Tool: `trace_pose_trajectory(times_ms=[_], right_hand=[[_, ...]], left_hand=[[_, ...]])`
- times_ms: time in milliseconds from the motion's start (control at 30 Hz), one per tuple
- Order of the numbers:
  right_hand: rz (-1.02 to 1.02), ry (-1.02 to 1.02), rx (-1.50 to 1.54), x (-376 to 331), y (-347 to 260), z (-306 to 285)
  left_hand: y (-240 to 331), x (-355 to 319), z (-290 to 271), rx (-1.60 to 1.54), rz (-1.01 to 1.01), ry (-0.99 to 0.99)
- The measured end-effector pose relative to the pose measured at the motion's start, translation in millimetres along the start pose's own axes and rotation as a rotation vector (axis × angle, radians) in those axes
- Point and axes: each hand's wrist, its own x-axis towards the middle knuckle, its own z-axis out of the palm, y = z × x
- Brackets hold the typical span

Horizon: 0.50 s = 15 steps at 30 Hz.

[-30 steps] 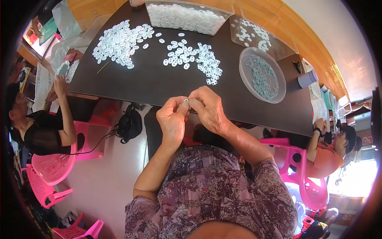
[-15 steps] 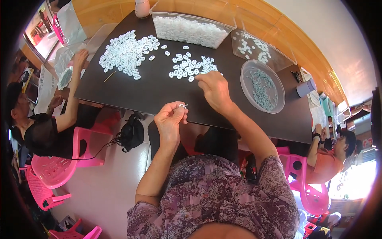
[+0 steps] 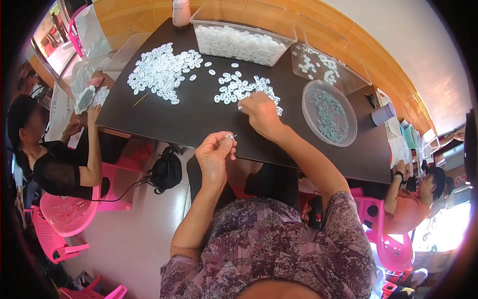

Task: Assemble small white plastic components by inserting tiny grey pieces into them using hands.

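Just past the table's near edge, my left hand [image 3: 215, 152] is closed, thumb against fingers, on a small white plastic piece [image 3: 229, 136] with a thin greyish pin sticking out of it. Over the table, my right hand [image 3: 263, 115] pinches a white oval two-holed piece [image 3: 241, 108] at its fingertips. Beside and beyond that hand is a loose group of similar white oval pieces [image 3: 230, 91]. A larger heap of them [image 3: 158, 70] spreads at the far left of the dark table [image 3: 199, 117].
A round clear tub [image 3: 305, 115] with small grey-green parts stands right. Behind are a full clear bin [image 3: 244, 25] of white pieces and another bin [image 3: 348, 84] with few. A lilac cup [image 3: 383, 114], pink bottle [image 3: 181, 12] and thin stick [image 3: 141, 100] lie around. Co-workers sit either side.
My right hand has drawn slightly back toward me, now with an oval piece in its fingertips. My left hand stays about where it was. The left co-worker's reaching hand has pulled back.
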Motion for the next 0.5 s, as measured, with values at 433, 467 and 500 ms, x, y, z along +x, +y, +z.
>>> trace_pose_trajectory(times_ms=[433,467,500], right_hand=[[0.722,-0.240,1.063,-20.2,-48.5,-48.9],[0.741,-0.240,1.085,-22.3,-49.7,-49.5],[0.759,-0.240,1.108,-24.2,-50.9,-50.1]], left_hand=[[5.6,-7.8,6.0,0.017,0.041,-0.033],[6.2,-8.9,6.5,0.012,0.038,-0.032],[6.5,-9.8,7.3,0.015,0.035,-0.033]])
